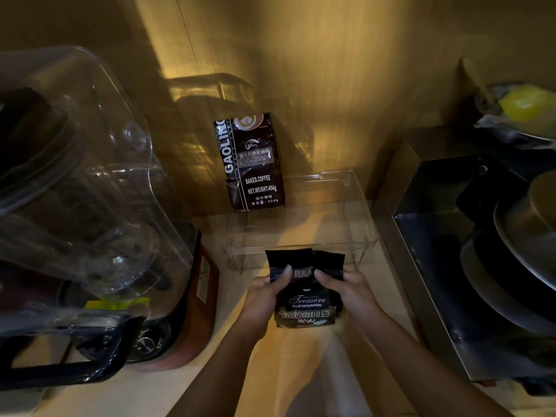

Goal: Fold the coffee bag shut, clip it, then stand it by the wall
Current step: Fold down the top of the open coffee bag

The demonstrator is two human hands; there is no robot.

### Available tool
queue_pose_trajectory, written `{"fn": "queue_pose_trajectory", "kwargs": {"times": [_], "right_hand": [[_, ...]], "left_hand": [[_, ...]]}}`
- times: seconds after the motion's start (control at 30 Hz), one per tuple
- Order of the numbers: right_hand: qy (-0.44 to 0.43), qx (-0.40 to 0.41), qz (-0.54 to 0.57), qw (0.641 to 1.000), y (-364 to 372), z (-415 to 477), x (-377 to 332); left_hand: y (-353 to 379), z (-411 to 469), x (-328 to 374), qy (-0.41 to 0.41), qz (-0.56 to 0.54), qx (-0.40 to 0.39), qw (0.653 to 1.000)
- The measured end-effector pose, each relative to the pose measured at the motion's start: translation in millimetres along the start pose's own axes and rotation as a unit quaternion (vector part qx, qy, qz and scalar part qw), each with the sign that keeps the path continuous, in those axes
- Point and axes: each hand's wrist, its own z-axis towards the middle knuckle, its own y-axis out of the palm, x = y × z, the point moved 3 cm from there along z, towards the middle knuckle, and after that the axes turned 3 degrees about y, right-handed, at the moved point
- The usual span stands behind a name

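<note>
Both hands grip one black coffee bag (pixel 305 293), held upright low over the counter (pixel 258 371), just in front of the clear acrylic riser (pixel 301 236). Left hand (pixel 264 299) clenched on the bag's left edge, thumb pressed flat on the front near the top; right hand (pixel 350 291) grasping the right edge, thumb on the front just below the open flap. Bag sits between the two hands, label facing the camera, reads "Treasure Blue Mountain". Top of bag still open and unfolded, ragged upper edge sticking up above both thumbs, overlapping the riser's front lip in view. Bottom of bag close to the counter, cannot tell if it touches.

Counts: two coffee bags total. Second bag (pixel 251 162), dark with "GAOLIN" and "BAKED COFFEE" print, stands upright against the back wall (pixel 331 85), behind the riser's left side, well apart from the held one. One riser. One blender (pixel 90 206) with clear cover at left, close to the left forearm. One dark metal appliance (pixel 466 251) at right, with round pans stacked on it. Something yellow (pixel 523 103) at far right top, too blurred to identify. No clip visible in either hand
</note>
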Motion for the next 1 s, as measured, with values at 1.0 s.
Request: {"fn": "queue_pose_trajectory", "kwargs": {"times": [1.0], "right_hand": [[-0.035, -0.023, 0.011, 0.999, -12, -10, 0]], "left_hand": [[-6, 0, -9, 0.050, 0.006, -0.012, 0.999]]}}
